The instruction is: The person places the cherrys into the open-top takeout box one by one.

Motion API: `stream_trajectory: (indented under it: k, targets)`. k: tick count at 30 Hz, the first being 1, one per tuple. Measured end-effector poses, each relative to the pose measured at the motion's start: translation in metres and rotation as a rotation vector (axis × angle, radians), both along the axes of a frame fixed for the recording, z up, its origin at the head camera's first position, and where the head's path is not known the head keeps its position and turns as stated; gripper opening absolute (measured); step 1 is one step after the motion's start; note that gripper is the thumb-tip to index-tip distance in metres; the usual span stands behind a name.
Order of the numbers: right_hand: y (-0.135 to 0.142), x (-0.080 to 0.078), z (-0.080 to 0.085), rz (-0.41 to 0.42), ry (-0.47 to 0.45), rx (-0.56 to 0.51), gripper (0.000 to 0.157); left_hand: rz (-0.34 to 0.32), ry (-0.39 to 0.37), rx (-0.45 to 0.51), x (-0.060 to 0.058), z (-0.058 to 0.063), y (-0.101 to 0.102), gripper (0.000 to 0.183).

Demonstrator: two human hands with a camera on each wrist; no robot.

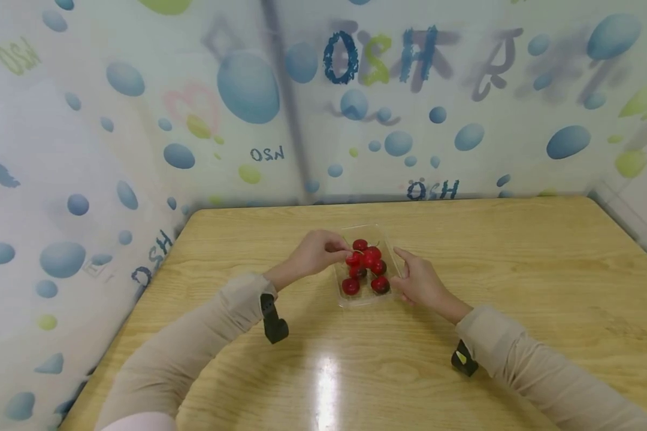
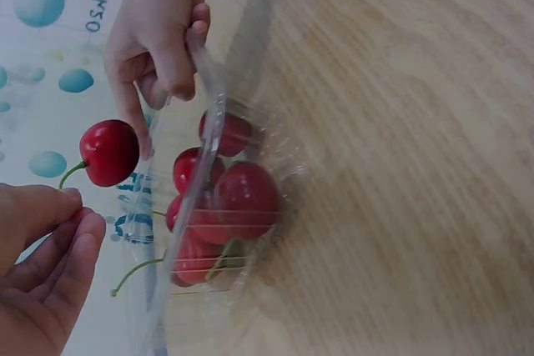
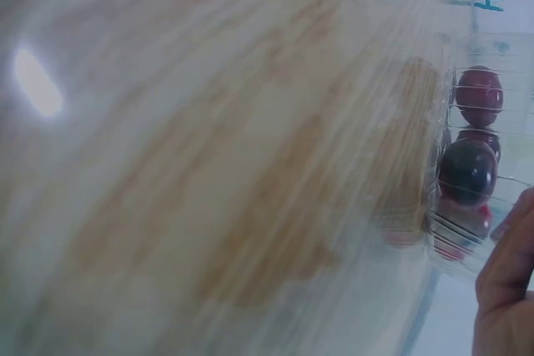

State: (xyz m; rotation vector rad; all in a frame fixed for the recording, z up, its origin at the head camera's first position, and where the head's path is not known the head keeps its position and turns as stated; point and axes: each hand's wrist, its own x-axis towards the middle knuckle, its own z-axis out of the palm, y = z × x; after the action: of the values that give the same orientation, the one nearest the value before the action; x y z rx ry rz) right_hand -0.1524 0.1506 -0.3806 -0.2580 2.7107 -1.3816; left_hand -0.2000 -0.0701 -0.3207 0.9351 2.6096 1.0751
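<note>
A clear plastic container (image 1: 363, 303) stands on the table with several red cherries (image 1: 371, 256) in it, some darker than others. My left hand (image 1: 316, 251) is over its left side. Between thumb and fingertips it pinches a cherry by the green stem, and in the left wrist view that cherry (image 2: 109, 152) hangs apart from the others, above the rim. On the opposite side my right hand (image 1: 422, 280) grips the container's edge, with thumb and fingers at the rim (image 2: 214, 110). The right wrist view shows part of this hand (image 3: 506, 285) beside the container wall.
The light wooden table (image 1: 517, 269) extends around the container, with a bright reflection near the front. A patterned sheet (image 1: 345, 143) with blue drops and letters rises behind the table's far edge. Both wrists wear dark bands (image 1: 272, 320).
</note>
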Motion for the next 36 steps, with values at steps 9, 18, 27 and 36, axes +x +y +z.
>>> stream_trajectory:
  k: [9,18,27,36]
  targets:
    - [-0.001,0.000,0.002,0.007,0.001,-0.015,0.065,-0.093,0.024,-0.136,-0.009,0.009,0.007,0.010]
    - [0.000,0.000,0.003,0.002,-0.009,-0.005,0.065,-0.186,0.025,-0.199,-0.022,0.011,0.011,0.011]
    - [0.000,-0.001,0.001,0.001,-0.001,0.003,0.065,-0.258,0.023,-0.234,-0.037,0.013,0.010,0.010]
    - [-0.001,-0.001,0.000,-0.001,0.008,0.004,0.065,-0.295,-0.059,-0.266,-0.044,0.025,0.013,0.010]
